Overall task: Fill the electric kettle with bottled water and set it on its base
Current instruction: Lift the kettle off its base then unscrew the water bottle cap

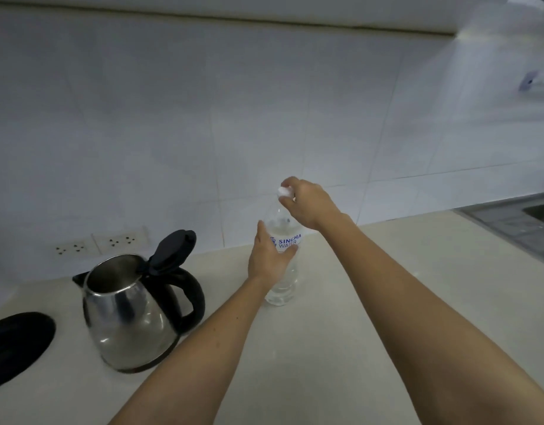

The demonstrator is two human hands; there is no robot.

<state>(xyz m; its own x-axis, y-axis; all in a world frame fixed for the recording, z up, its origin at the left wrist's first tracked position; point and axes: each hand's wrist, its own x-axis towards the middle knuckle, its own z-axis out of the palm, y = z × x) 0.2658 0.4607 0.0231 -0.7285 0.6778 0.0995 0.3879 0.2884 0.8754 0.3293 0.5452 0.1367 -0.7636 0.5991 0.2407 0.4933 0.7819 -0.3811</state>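
Observation:
A clear water bottle [285,282] with a white label stands upright on the pale counter [341,317], near the wall. My left hand [269,257] wraps around its middle. My right hand [307,202] is above it, fingers pinched on the white cap [283,191]. To the left stands a steel electric kettle [128,317] with a black handle and its black lid tipped open. The round black kettle base [18,345] lies further left, at the frame's edge, apart from the kettle.
Two white wall sockets [100,242] sit low on the tiled wall behind the kettle. A steel sink [537,211] is set into the counter at the far right.

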